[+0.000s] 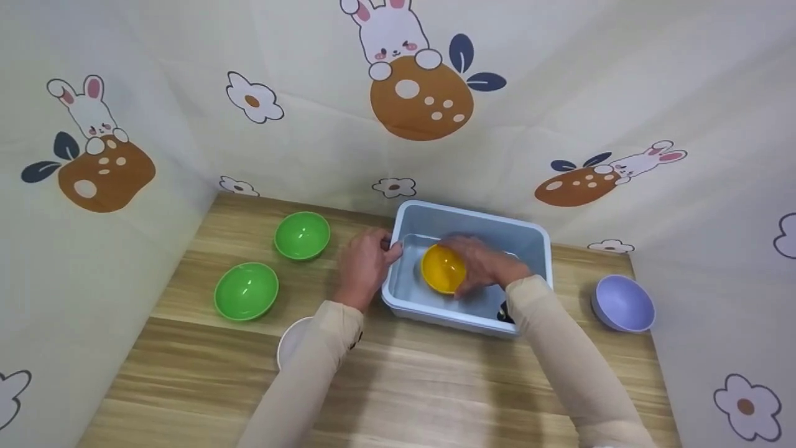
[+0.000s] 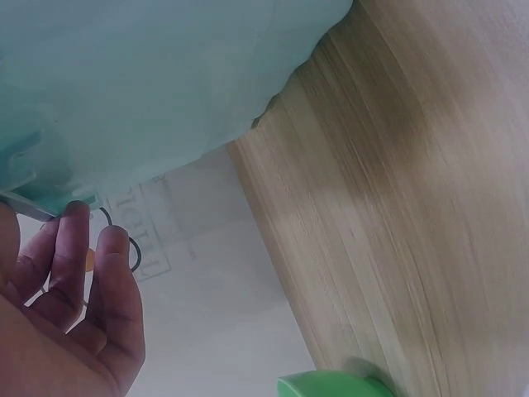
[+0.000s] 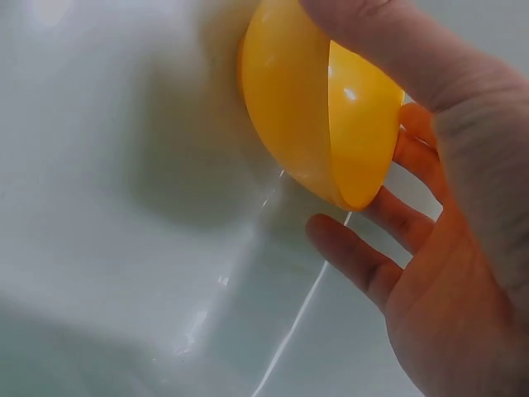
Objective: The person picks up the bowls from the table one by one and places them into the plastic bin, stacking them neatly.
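Note:
A yellow bowl (image 1: 442, 269) is inside a light blue plastic basin (image 1: 466, 322), towards its left half. My right hand (image 1: 482, 264) holds this bowl. In the right wrist view, the thumb (image 3: 372, 37) lies over one side of the yellow bowl (image 3: 285, 107) and the fingers (image 3: 351, 256) reach round the other. On the basin's left rim, my left hand (image 1: 367, 264) grips the edge. The left wrist view has its fingertips (image 2: 111, 244) bent up under the rim, against the outside of the basin (image 2: 165, 74).
Two green bowls (image 1: 303, 236) (image 1: 247, 291) stand left of the basin. A white bowl (image 1: 291, 341) is partly hidden under the left sleeve. A purple bowl (image 1: 624, 303) stands at the right. Patterned cloth walls (image 1: 311, 149) enclose the wooden table (image 1: 429, 398). Something black (image 1: 505, 312) shows inside the basin.

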A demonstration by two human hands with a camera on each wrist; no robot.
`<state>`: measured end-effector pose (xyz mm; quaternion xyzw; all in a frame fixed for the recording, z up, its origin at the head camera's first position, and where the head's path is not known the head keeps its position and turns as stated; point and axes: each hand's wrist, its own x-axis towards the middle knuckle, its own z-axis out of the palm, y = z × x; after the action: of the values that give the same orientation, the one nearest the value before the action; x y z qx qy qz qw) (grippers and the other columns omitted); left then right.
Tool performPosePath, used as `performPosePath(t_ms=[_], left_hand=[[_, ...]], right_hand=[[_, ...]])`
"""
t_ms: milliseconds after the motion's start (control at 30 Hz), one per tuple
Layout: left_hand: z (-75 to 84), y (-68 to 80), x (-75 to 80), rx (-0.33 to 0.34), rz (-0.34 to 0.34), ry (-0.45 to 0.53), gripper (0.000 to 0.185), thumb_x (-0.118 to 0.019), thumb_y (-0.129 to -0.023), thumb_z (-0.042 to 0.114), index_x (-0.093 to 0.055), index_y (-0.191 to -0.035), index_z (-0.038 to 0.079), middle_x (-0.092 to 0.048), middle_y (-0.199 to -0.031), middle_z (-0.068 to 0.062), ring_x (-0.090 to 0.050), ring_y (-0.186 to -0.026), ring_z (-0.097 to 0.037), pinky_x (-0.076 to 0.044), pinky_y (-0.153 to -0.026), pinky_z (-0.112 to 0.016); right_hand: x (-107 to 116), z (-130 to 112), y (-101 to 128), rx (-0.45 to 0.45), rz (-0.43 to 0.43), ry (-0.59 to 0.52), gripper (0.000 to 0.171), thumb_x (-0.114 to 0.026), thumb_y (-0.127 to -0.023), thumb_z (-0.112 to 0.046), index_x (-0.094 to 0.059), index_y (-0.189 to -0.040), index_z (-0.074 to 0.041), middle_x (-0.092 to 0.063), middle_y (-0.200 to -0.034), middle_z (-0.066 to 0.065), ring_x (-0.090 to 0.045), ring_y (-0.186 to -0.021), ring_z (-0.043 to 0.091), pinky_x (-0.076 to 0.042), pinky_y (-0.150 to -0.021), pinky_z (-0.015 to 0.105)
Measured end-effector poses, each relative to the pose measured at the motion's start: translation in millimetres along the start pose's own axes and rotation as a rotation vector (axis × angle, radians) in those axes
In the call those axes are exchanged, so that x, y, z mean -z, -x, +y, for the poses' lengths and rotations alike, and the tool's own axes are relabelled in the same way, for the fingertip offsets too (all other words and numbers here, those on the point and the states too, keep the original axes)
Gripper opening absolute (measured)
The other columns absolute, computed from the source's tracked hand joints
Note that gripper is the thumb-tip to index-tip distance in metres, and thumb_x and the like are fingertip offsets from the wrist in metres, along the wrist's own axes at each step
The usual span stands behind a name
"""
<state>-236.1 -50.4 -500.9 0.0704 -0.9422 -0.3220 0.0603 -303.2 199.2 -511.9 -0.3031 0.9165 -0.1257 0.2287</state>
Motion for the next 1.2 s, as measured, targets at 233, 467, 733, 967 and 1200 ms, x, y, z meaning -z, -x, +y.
performPosePath(t_ms=[233, 467, 733, 967, 1200], left_hand=[[2.3, 0.4, 0.7, -0.006, 0.003, -0.015, 0.027, -0.069, -0.092, 0.04, -0.077, -0.101, 0.015, -0.072, -0.094, 0.0, -0.065, -0.089, -0.022, -0.054, -0.085, -0.04], [4.6, 0.1, 0.8, 0.017, -0.015, -0.007, 0.028, -0.071, -0.092, 0.04, -0.076, -0.104, 0.015, -0.073, -0.096, 0.0, -0.066, -0.09, -0.021, -0.055, -0.086, -0.04], [4.3, 0.6, 1.4, 0.013, -0.014, 0.008, 0.029, -0.073, -0.091, 0.039, -0.076, -0.105, 0.014, -0.074, -0.096, -0.001, -0.066, -0.091, -0.022, -0.054, -0.086, -0.042], [3.2, -0.4, 1.8, 0.034, -0.022, 0.027, 0.027, -0.073, -0.092, 0.038, -0.076, -0.104, 0.014, -0.073, -0.096, -0.001, -0.065, -0.088, -0.022, -0.054, -0.085, -0.04], [-0.1, 1.3, 0.6, -0.03, 0.034, 0.012, 0.024, -0.072, -0.091, 0.035, -0.077, -0.1, 0.013, -0.074, -0.092, -0.003, -0.067, -0.085, -0.023, -0.055, -0.078, -0.041]], right_hand=[[2, 1, 3, 0.029, -0.009, -0.018, 0.107, -0.096, -0.068, -0.03, -0.037, -0.157, -0.024, -0.035, -0.164, 0.007, -0.036, -0.147, 0.035, -0.026, -0.125, 0.058], [4, -1, 7, -0.005, -0.023, -0.003, 0.109, -0.095, -0.069, -0.032, -0.033, -0.158, -0.028, -0.032, -0.166, 0.003, -0.033, -0.148, 0.035, -0.029, -0.123, 0.06], [13, -7, 8, -0.011, 0.039, 0.0, 0.099, -0.092, -0.072, -0.038, -0.041, -0.156, -0.025, -0.037, -0.163, 0.0, -0.036, -0.146, 0.031, -0.034, -0.121, 0.056], [28, -11, 7, -0.019, 0.106, 0.007, 0.075, -0.083, -0.083, -0.039, -0.053, -0.147, -0.013, -0.051, -0.152, 0.007, -0.049, -0.136, 0.031, -0.039, -0.119, 0.051], [40, -15, 13, -0.076, 0.105, -0.04, 0.067, -0.073, -0.092, -0.044, -0.052, -0.148, -0.012, -0.055, -0.149, 0.01, -0.055, -0.129, 0.031, -0.043, -0.116, 0.051]])
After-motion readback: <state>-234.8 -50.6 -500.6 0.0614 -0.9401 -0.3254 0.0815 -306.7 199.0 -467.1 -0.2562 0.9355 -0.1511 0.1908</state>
